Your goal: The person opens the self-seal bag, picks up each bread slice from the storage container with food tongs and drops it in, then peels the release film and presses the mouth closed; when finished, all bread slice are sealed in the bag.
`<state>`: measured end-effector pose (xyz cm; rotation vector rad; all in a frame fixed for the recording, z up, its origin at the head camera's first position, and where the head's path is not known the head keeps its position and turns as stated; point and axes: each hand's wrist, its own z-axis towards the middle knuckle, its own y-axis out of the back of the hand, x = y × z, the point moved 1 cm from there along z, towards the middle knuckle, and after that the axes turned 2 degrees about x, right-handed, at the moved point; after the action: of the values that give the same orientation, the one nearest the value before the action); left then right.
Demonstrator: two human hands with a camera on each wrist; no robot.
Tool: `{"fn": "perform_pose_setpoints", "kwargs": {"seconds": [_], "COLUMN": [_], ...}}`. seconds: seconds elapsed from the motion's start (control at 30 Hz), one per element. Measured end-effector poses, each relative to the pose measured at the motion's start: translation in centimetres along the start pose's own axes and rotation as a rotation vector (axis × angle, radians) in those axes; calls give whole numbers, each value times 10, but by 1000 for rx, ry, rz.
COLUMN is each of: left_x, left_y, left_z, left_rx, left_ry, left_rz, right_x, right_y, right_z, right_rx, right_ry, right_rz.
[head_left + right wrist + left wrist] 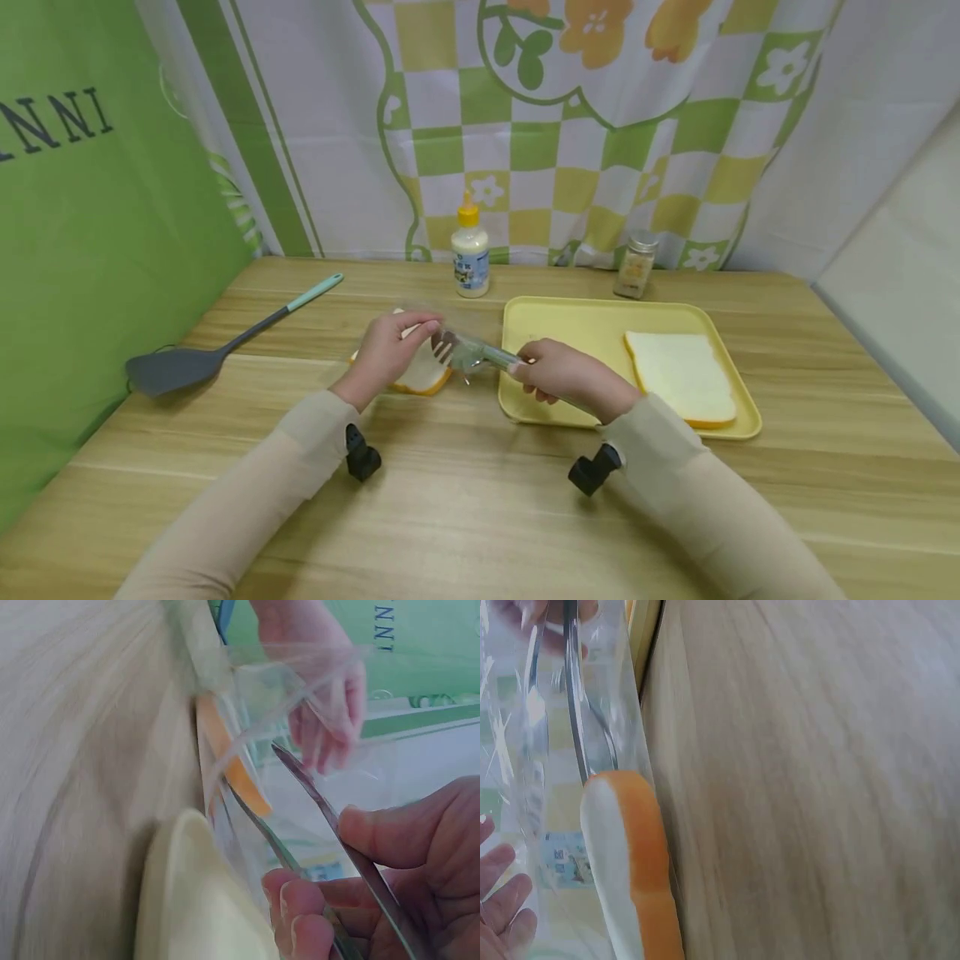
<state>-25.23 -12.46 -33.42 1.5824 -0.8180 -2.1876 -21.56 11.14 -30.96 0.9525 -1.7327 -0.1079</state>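
Note:
My right hand point(566, 373) grips metal tongs point(497, 357), their two arms standing apart in the right wrist view. Their slotted, fork-like end points left, near my left fingertips. My left hand point(386, 354) pinches a clear plastic bag point(468, 354) with thumb and fingers. Beneath that hand lies a bread slice point(423, 379) with an orange crust, partly hidden in the head view. Seen from the left wrist, the tongs' tips come right up to the end of the bread slice point(634, 855), and the film spreads around them.
On the right, a yellow tray point(577, 312) bears another bread slice point(686, 375). Behind stand a yellow-capped squeeze bottle point(471, 262) and a small spice jar point(636, 267). A dark spatula point(183, 367) with a mint handle lies at the left.

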Motion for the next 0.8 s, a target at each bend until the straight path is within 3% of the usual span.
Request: {"fn": "perform_pose_setpoints", "kwargs": {"seconds": [0.2,0.53,0.67,0.8], "left_x": [0,4,6,7], "left_y": [3,2,1,1], "left_z": [1,1,1,1], "left_rx": [-26,-23,-18,-22], "left_ry": [7,-9,-21,-53], "left_rz": [14,19,-4,-21], "right_x": [-12,-54,-83,-117], "right_y": [18,59,78,98], "right_z": [-23,-74,-95,-114], "right_rx": [-45,-59,-135,-245], "right_ry": [77,170,186,139], "right_rz": [-98,-81,-101,-152]}}
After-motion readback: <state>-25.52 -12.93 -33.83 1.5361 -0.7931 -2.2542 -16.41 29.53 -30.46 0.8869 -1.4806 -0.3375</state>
